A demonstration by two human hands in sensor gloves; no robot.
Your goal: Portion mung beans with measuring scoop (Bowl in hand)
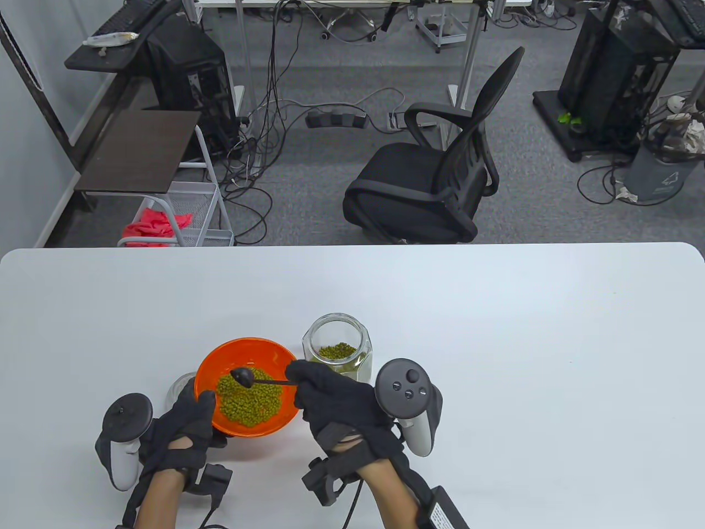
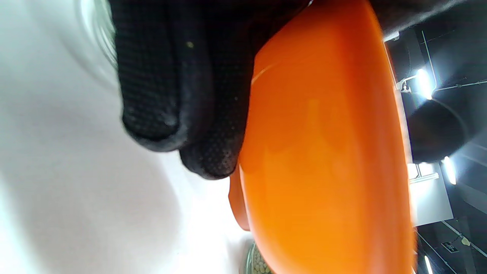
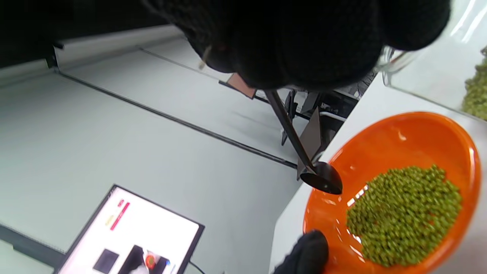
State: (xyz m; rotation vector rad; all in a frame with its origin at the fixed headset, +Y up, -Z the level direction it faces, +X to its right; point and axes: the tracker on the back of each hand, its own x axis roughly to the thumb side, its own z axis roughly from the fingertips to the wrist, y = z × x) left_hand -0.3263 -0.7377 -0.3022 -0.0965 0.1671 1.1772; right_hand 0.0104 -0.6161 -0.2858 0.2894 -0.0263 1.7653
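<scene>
Left hand point(image 1: 176, 424) gripped the orange bowl point(image 1: 212, 363) by its near-left rim, thumb over the edge and fingers point(image 2: 213, 152) curled under the wall, bowl lifted off the white bench point(image 1: 495, 341) and tilted. Right hand point(image 1: 330, 397) pinched the handle of the black measuring scoop point(image 1: 242, 377), its cup over the mung beans point(image 1: 250, 399) in the bowl. Glass jar point(image 1: 337, 352) with more beans stood just behind the right hand. A second glass jar point(image 1: 179, 386) sat left of the bowl.

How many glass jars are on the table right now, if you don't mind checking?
2: one open glass jar holding mung beans behind the orange bowl, and a second glass jar mostly hidden behind the left hand.
</scene>
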